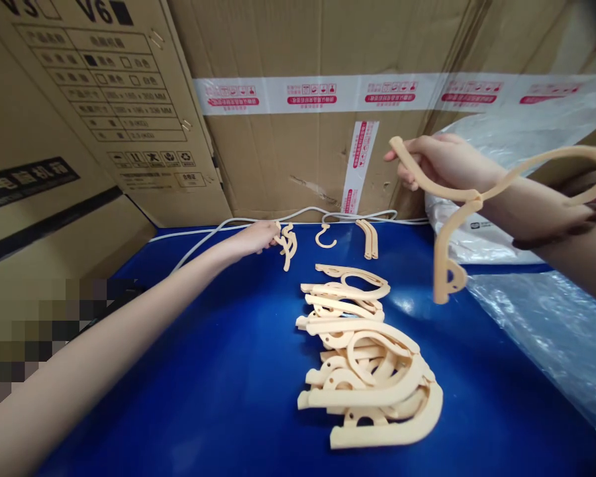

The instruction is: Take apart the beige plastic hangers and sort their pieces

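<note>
My right hand (432, 159), raised above the table at the right, is closed around one arm of a beige plastic folding hanger (469, 197). The hanger is unfolded; its other arm hangs down and a curved part reaches back over my forearm. At the far side of the table my left hand (263, 237) has its fingers closed at some small curved beige hanger pieces (289, 246), with the fingertips partly hidden. To the right of it lie a single hanger hook (326, 237) and a pair of slim curved strips (368, 240).
Several folded beige hangers (372, 397) lie stacked in a column on the blue table (218, 397). Cardboard boxes (278, 159) stand behind and at the left. A white cable (308, 211) runs along the back edge. Clear plastic wrap (551, 338) covers the right side.
</note>
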The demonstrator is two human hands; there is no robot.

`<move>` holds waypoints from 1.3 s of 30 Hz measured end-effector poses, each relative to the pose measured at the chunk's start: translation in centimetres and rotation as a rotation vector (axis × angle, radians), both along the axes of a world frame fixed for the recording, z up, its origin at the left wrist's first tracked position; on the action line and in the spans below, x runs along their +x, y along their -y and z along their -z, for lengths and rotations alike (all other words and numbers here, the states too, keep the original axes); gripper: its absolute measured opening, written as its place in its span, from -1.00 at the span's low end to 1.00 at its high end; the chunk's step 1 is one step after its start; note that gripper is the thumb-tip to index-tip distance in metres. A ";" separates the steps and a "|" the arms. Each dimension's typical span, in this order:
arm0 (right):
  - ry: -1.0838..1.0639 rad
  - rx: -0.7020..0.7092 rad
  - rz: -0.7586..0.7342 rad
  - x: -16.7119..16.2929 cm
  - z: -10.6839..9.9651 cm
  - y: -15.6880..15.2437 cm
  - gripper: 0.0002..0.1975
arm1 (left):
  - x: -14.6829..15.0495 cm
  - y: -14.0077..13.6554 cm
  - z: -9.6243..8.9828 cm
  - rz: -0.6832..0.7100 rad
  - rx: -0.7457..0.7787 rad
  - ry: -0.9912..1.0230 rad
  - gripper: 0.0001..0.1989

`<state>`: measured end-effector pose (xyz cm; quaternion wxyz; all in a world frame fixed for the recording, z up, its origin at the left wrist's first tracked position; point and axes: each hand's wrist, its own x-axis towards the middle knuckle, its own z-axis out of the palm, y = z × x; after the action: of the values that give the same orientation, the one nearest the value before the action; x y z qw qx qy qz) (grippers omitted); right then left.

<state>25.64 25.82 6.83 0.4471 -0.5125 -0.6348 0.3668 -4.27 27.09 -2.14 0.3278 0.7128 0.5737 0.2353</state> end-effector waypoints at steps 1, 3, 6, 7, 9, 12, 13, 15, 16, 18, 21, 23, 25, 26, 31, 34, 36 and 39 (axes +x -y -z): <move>-0.036 0.017 0.030 0.0 -0.1 0.0 -0.75 | -0.4 -0.8 0.4 0.011 -0.006 -0.016 -0.73; -0.086 0.043 0.088 -0.2 -0.2 0.2 -0.74 | -0.8 -2.1 1.1 0.014 0.031 -0.048 -0.75; -0.135 0.091 0.194 -0.4 -0.1 0.7 -0.72 | -0.9 -3.0 1.5 -0.035 0.130 -0.058 -0.82; -0.163 0.107 0.230 -0.3 -0.1 0.9 -0.72 | -0.9 -3.0 1.5 -0.062 0.169 -0.050 -0.89; -0.250 0.118 0.306 -0.3 -0.1 1.2 -0.74 | -0.5 -2.6 1.4 -0.110 0.246 -0.012 -0.82; -0.413 0.139 0.365 -0.3 0.1 1.8 -0.74 | 1.0 -0.9 0.7 -0.095 0.281 0.078 -0.70; -0.453 0.146 0.341 -0.3 0.2 2.1 -0.75 | 1.7 -0.2 0.4 -0.052 0.242 0.120 -0.66; -0.490 0.163 0.258 -0.4 0.9 2.6 -0.79 | 3.1 1.4 -0.2 0.093 0.062 0.234 -0.37; -0.478 0.161 0.210 -0.3 1.3 2.8 -0.83 | 3.7 2.1 -0.5 0.201 -0.141 0.401 -0.27; -0.362 0.152 0.114 -0.1 2.4 3.1 -0.85 | 4.6 3.4 -0.9 0.278 -0.373 0.674 -0.35; 0.006 0.203 -0.051 0.4 4.2 3.3 -0.82 | 5.1 4.8 -1.4 0.217 -0.419 0.866 -0.79; 0.355 0.336 -0.077 0.5 5.1 3.4 -0.77 | 5.3 5.5 -1.7 0.209 -0.420 0.871 -0.77; 0.724 0.491 -0.015 0.1 5.8 3.6 -0.72 | 5.5 6.0 -2.0 0.218 -0.449 0.856 -0.63; 0.886 0.548 0.024 -0.3 6.1 3.8 -0.71 | 5.7 6.1 -2.2 0.221 -0.466 0.851 -0.56; 1.203 0.605 0.032 -2.1 7.2 4.7 -0.67 | 6.0 6.3 -2.2 0.290 -0.621 0.857 -0.43; 1.274 0.599 -0.023 -2.4 7.5 4.9 -0.68 | 5.8 6.2 -1.4 0.350 -0.743 0.879 -0.56; 1.314 0.560 -0.050 -2.5 7.6 4.9 -0.68 | 5.7 6.1 -0.9 0.362 -0.756 0.865 -0.60; 1.242 0.453 -0.172 -2.7 7.6 5.0 -0.66 | 6.0 6.3 -0.6 0.323 -0.739 0.776 -0.64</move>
<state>22.90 20.84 -0.73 0.0641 -0.4693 -0.8745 -0.1046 1.76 20.81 -1.51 0.7747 0.4906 0.3389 0.2104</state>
